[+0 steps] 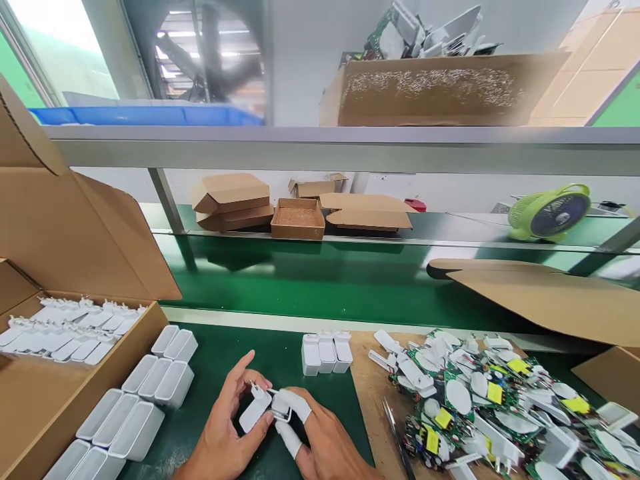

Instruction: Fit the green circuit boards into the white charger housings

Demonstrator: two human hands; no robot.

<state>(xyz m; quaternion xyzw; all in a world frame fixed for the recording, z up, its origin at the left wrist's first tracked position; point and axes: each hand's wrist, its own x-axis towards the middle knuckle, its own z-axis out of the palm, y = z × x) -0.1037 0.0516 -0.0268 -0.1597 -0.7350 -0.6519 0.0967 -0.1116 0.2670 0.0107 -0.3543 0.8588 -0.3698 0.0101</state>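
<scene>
Charger shell gripped between left hand and right hand over the table; three finished units stand ahead, while a large pile of boards and shells remains at right.

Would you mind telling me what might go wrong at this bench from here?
1. The left hand and right hand pinch a white charger part by its edges; it might slip onto the green mat.
2. The scissors lie open-bladed close to the right hand and could nick it.
3. The heaped circuit boards look loose and could slide off the cardboard sheet.
</scene>
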